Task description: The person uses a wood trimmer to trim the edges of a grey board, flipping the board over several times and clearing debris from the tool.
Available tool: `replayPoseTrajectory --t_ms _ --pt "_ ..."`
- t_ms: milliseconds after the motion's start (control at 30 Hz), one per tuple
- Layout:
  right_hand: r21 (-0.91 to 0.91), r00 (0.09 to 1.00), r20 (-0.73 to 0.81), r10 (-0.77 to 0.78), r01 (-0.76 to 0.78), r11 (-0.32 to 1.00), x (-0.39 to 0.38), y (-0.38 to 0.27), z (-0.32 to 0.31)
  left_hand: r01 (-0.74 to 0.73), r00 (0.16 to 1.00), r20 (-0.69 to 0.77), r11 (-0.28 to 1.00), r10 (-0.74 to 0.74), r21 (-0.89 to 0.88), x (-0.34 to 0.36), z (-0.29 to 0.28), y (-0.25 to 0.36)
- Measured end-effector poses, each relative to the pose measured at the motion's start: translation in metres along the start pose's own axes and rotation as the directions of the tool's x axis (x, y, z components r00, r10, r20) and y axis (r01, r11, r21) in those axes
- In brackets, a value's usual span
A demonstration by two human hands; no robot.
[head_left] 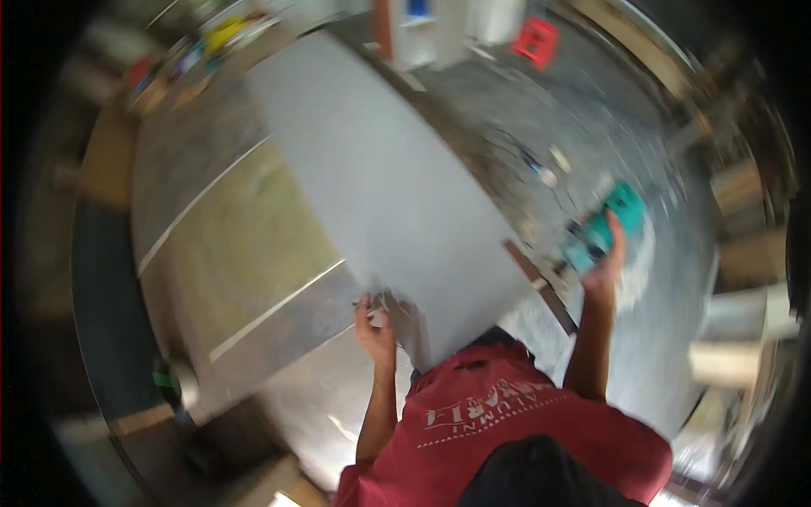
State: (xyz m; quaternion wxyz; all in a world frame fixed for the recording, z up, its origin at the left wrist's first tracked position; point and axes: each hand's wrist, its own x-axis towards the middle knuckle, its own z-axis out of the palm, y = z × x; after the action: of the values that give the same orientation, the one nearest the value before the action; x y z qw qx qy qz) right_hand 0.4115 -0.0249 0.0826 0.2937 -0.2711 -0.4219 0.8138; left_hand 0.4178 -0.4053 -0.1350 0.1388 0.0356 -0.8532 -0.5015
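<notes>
My right hand (pixel 606 269) grips a teal power tool (pixel 625 203), held out to the right above the floor. Motion blur hides the tool's exact kind. Over the near edge of a large grey sheet (pixel 363 160), my left hand (pixel 374 328) has its fingers curled together around something small and pale that I cannot make out. The sheet lies on a wide work table, and a shadow falls on it beside my left hand. To the left of the sheet is a yellowish panel (pixel 253 245) bordered by pale strips.
A dark narrow strip (pixel 545 287) sticks out at the table's right edge. Cables and small items lie on the grey floor (pixel 659 363). Farther off stands a red stool (pixel 536 44). Mixed items (pixel 224 35) crowd the far left corner, and wooden boards (pixel 743 253) are stacked at right.
</notes>
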Motion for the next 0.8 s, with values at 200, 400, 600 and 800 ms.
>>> replayPoseTrajectory --t_ms 200,400,600,800 --pt "0.06 0.967 0.254 -0.029 0.014 0.998 -0.007 0.005 -0.043 0.176 0.953 0.301 0.894 -0.049 -0.411 0.074 0.029 0.15" --pt "-0.103 0.938 0.306 -0.163 0.203 0.974 -0.042 0.009 -0.073 0.02 0.592 0.64 0.784 0.49 -0.62 0.056 0.089 0.311" --pt "-0.174 0.943 0.328 -0.059 0.122 0.977 -0.104 0.019 -0.106 0.355 0.16 0.817 0.74 0.554 -0.571 0.023 0.114 0.36" --pt "-0.168 0.973 0.228 -0.038 0.078 0.983 -0.204 0.035 -0.133 0.452 -0.202 0.732 0.725 0.65 -0.519 -0.01 0.094 0.332"
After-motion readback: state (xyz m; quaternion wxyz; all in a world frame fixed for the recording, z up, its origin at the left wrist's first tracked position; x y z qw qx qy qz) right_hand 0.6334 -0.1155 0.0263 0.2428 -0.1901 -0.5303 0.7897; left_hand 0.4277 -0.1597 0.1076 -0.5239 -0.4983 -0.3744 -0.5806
